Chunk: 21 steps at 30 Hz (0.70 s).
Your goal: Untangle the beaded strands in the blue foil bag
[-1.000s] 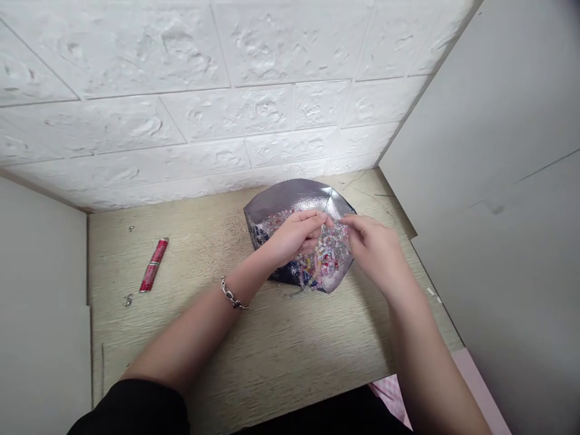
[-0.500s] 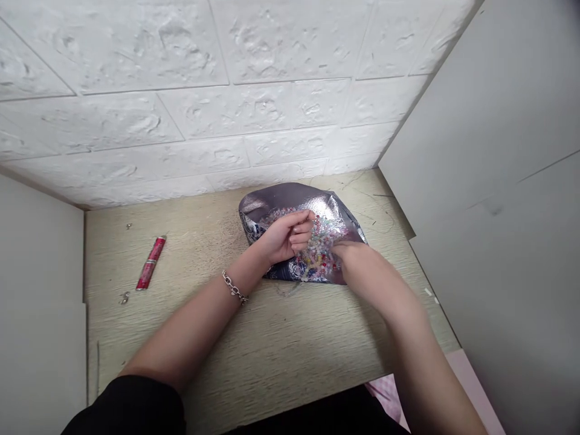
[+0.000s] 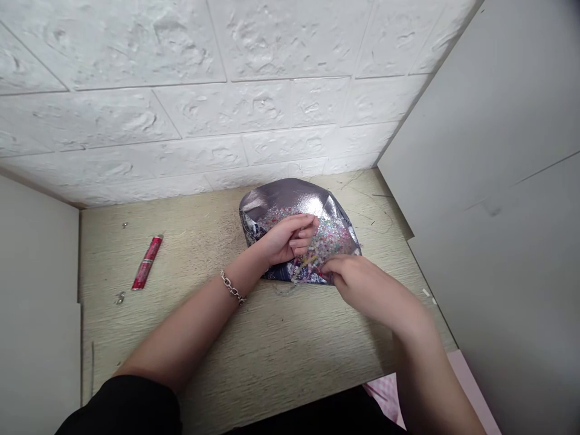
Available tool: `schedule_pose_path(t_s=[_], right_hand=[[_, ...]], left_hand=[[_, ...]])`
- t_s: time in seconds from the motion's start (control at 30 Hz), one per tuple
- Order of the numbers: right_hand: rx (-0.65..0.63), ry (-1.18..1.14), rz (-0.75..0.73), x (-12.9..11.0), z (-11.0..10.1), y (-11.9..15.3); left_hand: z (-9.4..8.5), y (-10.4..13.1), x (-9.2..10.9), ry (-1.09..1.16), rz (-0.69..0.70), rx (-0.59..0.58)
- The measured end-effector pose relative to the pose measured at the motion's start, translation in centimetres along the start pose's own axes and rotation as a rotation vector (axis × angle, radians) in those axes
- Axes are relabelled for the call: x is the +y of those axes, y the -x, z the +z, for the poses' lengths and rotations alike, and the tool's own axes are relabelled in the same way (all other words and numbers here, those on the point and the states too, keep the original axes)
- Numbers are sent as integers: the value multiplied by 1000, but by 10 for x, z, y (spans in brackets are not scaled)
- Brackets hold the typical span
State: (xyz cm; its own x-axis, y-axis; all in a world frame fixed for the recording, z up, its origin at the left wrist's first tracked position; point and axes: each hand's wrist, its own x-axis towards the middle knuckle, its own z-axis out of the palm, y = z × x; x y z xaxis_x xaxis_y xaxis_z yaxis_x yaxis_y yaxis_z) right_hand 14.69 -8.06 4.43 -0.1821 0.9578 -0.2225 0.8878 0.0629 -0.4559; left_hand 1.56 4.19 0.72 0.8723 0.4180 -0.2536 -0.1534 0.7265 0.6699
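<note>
A bag (image 3: 290, 193) with a shiny silver lining and a dark blue patterned outside lies open near the wall. Many small colourful beads (image 3: 333, 235) are spread over its lining. My left hand (image 3: 290, 238) rests over the bag's left part, palm partly up and fingers curled in; whatever its fingertips pinch is too small to make out. At the bag's lower right, my right hand (image 3: 347, 272) reaches into the beads with fingers pressed together. What it may hold is hidden. A thin strand with clear beads (image 3: 285, 291) hangs over the bag's front edge.
On the left of the wooden tabletop (image 3: 272, 344) lies a red wrapped stick (image 3: 147, 263), with small metal pieces (image 3: 120, 297) near it. Loose thin threads (image 3: 383, 220) lie right of the bag. A white brick-patterned wall stands behind, with grey panels on both sides.
My right hand has moved a little left and down toward the bag's front edge, stirring the beads. My left hand has barely moved.
</note>
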Motion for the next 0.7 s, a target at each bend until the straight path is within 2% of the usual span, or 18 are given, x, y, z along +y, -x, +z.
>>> schedule_pose_path(t_s=[0.07, 0.23, 0.3, 0.47, 0.6, 0.7], right_hand=[[4, 16, 81, 0, -1, -3], [186, 126, 248, 3, -7, -14], [209, 157, 319, 1, -12, -17], [120, 238, 323, -6, -22, -29], [28, 312, 348, -4, -18, -44], [56, 263, 317, 2, -14, -53]], left_hand=[[0, -1, 0, 1, 3, -8], [-1, -2, -1, 6, 14, -31], [-1, -2, -1, 7, 18, -30], [0, -2, -1, -8, 16, -4], [-1, -3, -1, -6, 17, 8], [-1, -3, -1, 1, 20, -1]])
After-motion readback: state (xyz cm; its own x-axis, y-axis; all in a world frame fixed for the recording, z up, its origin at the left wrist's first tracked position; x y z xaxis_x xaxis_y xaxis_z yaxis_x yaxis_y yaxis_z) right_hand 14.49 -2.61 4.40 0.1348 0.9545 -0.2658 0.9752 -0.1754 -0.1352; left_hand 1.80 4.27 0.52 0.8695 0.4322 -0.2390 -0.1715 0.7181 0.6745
